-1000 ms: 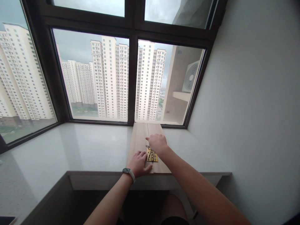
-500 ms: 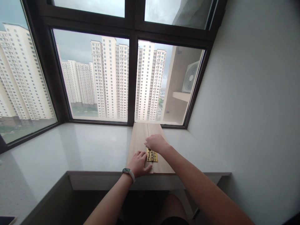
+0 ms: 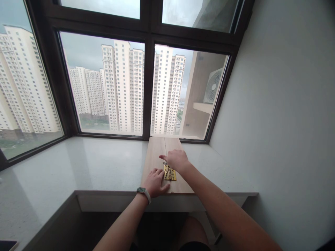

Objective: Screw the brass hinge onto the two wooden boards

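Observation:
Two pale wooden boards (image 3: 154, 150) lie side by side on the white sill, with a thin seam between them. A gold-coloured hinge (image 3: 173, 175) rests across that seam near the front end. My left hand (image 3: 155, 183) lies with fingers apart on the left board, its fingertips beside the hinge's left edge. Just beyond the hinge is my right hand (image 3: 178, 160), its thumb stretched out to the left and its other fingers curled. Small dark metal pieces, too small to make out, show on the hinge and by the right fingers.
The white sill (image 3: 112, 164) runs below dark-framed windows (image 3: 148, 87). A grey-white wall (image 3: 282, 104) rises at the right. At the lower left corner, the edge of a dark object (image 3: 7, 245) shows. My knee (image 3: 195, 230) is below the sill's front edge.
The right thumb has stretched out to the left, away from the curled fingers, and the hand has shifted slightly right. My left hand and the hinge have stayed in place.

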Tool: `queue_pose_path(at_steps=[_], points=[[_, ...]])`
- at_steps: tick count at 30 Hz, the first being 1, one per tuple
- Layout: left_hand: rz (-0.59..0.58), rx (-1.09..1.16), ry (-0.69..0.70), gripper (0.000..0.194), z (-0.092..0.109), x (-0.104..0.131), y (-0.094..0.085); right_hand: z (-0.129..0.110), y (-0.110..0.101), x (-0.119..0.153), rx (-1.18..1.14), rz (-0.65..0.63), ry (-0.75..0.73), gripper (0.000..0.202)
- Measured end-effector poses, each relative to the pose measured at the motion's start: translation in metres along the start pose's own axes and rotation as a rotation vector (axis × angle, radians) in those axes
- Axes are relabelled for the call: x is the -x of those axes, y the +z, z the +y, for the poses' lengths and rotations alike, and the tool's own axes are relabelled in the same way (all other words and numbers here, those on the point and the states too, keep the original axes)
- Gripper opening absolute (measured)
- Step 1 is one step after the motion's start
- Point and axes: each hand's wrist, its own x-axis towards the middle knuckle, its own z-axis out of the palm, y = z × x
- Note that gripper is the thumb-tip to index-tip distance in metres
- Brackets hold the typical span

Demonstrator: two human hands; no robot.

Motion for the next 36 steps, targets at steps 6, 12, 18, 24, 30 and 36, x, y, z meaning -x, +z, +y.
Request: queue_pose_path(at_steps=[6, 12, 18, 24, 30, 36], points=[[-0.002, -0.003, -0.003, 0.057, 0.0, 0.0, 0.0, -0.008, 0.005, 0.0, 0.053, 0.076, -0.055, 0.05], [-0.008, 0.002, -0.006, 0.058, 0.0, 0.0, -0.001, -0.002, 0.001, 0.001, 0.091, 0.049, -0.296, 0.04], [0.006, -0.011, -0.001, 0.056, -0.001, 0.0, 0.0, 0.003, 0.003, -0.001, 0.092, 0.048, -0.304, 0.039], [0.012, -0.009, 0.006, 0.057, -0.002, 0.0, 0.001, 0.006, -0.002, 0.003, 0.071, 0.039, -0.363, 0.036], [0.005, -0.005, 0.001, 0.056, -0.003, 0.001, 0.0, 0.009, -0.005, 0.004, -0.002, 0.017, -0.351, 0.036], [0.012, -0.007, 0.008, 0.058, -0.003, 0.0, 0.002, -0.003, 0.003, -0.002, -0.059, 0.008, 0.048, 0.073]])
